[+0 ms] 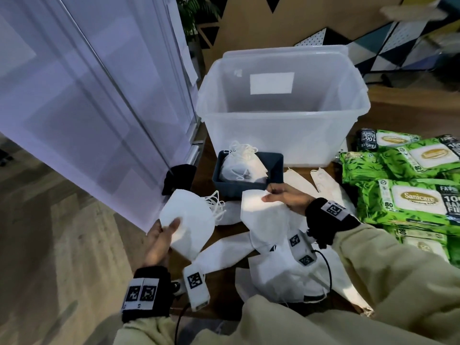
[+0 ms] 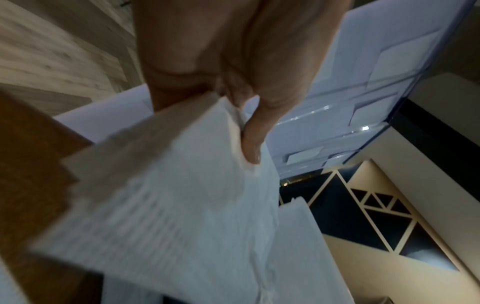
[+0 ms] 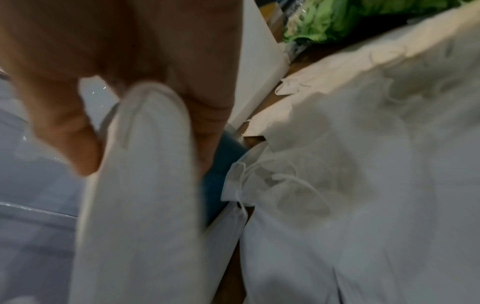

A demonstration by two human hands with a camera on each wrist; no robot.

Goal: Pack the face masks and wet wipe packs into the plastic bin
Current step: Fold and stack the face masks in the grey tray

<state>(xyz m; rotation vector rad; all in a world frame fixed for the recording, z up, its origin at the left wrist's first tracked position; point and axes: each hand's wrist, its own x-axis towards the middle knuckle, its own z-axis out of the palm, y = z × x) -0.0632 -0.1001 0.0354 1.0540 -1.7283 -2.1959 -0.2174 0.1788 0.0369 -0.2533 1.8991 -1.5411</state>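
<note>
Left hand (image 1: 159, 241) is gripping a mask stack (image 1: 189, 220) before the plastic bin (image 1: 281, 108); right hand (image 1: 286, 196) is pinching another mask (image 1: 263, 210), likely gathering both for packing.

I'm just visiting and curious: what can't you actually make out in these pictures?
- Plastic bin: in the head view its frosted near wall hides the floor, so any contents are unknown.
- Blue tray: the count of masks in it is unclear; they overlap.
- Wet wipe packs: cut off by the right edge.
- Left hand and its mask stack: blurred in the left wrist view.
- Right hand and its mask: blurred in the right wrist view.
</note>
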